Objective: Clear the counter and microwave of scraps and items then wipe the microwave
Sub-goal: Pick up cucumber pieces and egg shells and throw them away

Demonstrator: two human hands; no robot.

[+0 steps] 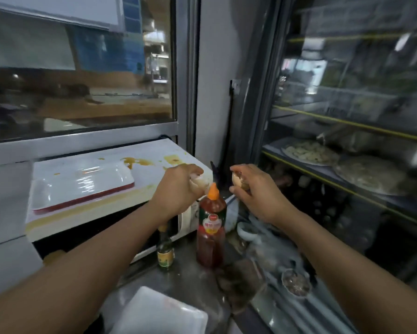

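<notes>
A white microwave (pixel 111 210) stands at the left, its top smeared with brown-yellow stains (pixel 135 162). A white plastic-wrapped tray with a red edge (pixel 82 186) lies on that top. My left hand (pixel 178 186) hovers over the microwave's right end, curled round pale eggshell pieces (pixel 198 183). My right hand (pixel 248 186) is just right of it and grips another eggshell piece (pixel 237 180). Below and between the hands stand a red sauce bottle with an orange cap (pixel 211 227) and a small dark bottle (pixel 165 251).
A glass-fronted fridge (pixel 347 153) with plates of food fills the right side. On the steel counter lie a white foam tray (pixel 159 312), a small dish of dark bits (pixel 295 283), a small bowl (pixel 246 231) and blurred clutter. A window is behind the microwave.
</notes>
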